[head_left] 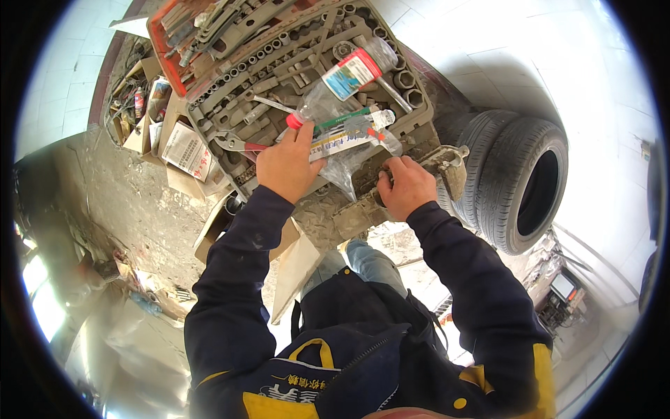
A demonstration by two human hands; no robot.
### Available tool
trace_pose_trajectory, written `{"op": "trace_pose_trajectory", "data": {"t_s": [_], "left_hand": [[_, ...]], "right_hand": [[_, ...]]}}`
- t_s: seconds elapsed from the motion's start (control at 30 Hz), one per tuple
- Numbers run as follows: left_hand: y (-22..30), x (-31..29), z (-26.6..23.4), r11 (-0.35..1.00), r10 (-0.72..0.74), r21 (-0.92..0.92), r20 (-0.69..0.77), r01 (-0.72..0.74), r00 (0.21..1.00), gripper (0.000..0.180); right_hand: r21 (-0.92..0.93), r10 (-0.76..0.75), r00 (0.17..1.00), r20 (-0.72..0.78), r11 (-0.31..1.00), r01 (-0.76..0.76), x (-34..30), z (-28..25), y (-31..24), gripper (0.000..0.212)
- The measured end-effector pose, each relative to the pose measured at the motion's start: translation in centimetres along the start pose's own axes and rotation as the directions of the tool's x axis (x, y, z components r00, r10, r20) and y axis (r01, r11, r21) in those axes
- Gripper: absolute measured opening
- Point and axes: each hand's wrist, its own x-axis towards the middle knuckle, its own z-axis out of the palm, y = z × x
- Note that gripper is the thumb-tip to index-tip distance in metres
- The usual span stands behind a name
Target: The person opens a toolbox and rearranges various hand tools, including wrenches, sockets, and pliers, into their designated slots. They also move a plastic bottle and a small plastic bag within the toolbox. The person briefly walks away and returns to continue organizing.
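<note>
My left hand (285,162): index finger extended, thumb toward its right | my right hand (407,187): to its right, fingers curled, tips apparently hidden | my forearms (234,251): behind both hands

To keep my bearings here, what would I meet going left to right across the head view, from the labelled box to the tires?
Labelled box, red-handled pliers, left hand, right hand, rightmost tire.

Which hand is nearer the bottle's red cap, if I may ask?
The left hand, beside the red cap; the right hand is farther away, nearer the tyres.
</note>
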Motion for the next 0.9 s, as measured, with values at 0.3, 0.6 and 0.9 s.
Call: {"op": "trace_pose_trajectory", "data": {"t_s": [0.3, 0.6, 0.9], "left_hand": [[-2.5, 4.3, -3.2, 0.994, -0.104, -0.002, -0.158, 0.105, 0.982, 0.070], [-2.1, 7.3, -5.6, 0.972, -0.040, -0.232, -0.259, -0.022, 0.965, 0.073], [-3.7, 9.4, -9.4, 0.531, -0.270, -0.846, -0.112, 0.051, 0.956, 0.062]], "right_hand": [[0.001, -0.021, 0.999, -0.025, 1.000, 0.021, -0.2, 0.4, 0.5, 0.012], [-0.004, -0.004, 1.000, -0.021, 1.000, 0.004, -0.2, 0.1, 0.3, 0.013], [-0.029, 0.028, 0.999, 0.033, 0.999, -0.027, -0.1, 0.1, 0.5, 0.019]]}}
